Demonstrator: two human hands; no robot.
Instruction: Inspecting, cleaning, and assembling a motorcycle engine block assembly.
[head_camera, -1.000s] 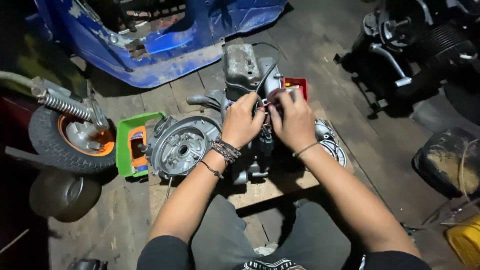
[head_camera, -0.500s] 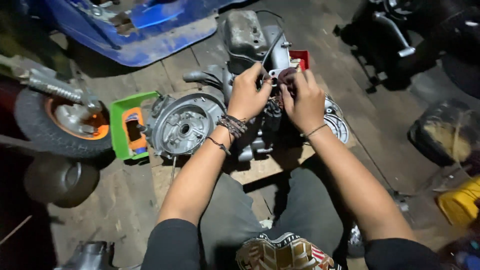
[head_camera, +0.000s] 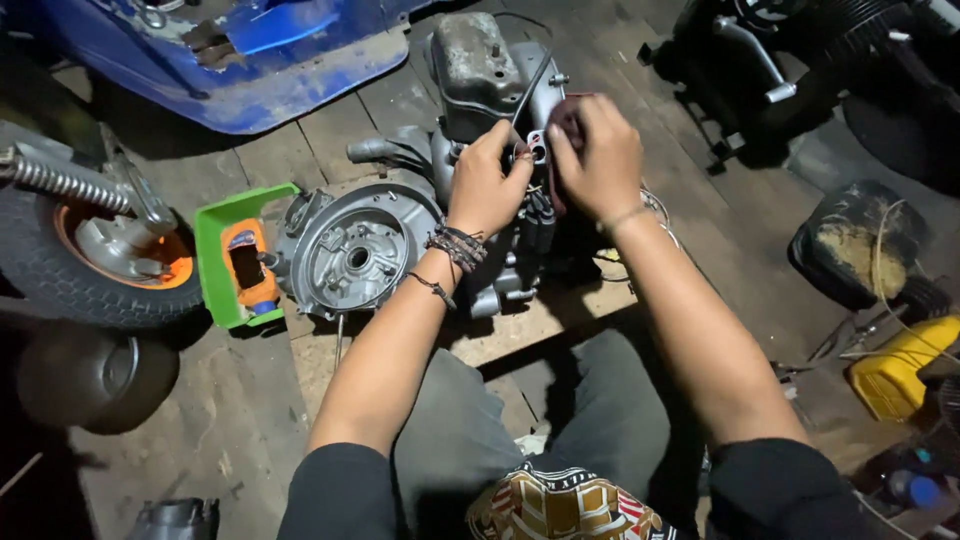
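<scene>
**Both hands on a small metal fitting at the engine top**

A small pale metal fitting (head_camera: 537, 148) with round holes sits at the upper part of a grey engine block (head_camera: 400, 235), and both hands meet on it. The left hand (head_camera: 487, 185) has its fingers curled, thumb and forefinger pinching the fitting's left edge. The right hand (head_camera: 598, 160) is also curled, its fingertips pressed onto the fitting from the right; something dark reddish shows under its fingers, but what it is cannot be told. The two hands are almost touching.

Just beyond the hands rises the engine's dull cylinder cover (head_camera: 478, 65). Below and left of the left hand lies the round crankcase face (head_camera: 352, 258), the engine resting on a wooden board (head_camera: 520, 325). Further left of that hand stands a green tray (head_camera: 215, 250), then a tyre with an orange rim (head_camera: 95, 250). Far beyond the left hand lies a blue body panel (head_camera: 250, 60). Well to the right of the right hand is a yellow container (head_camera: 900, 365).
</scene>
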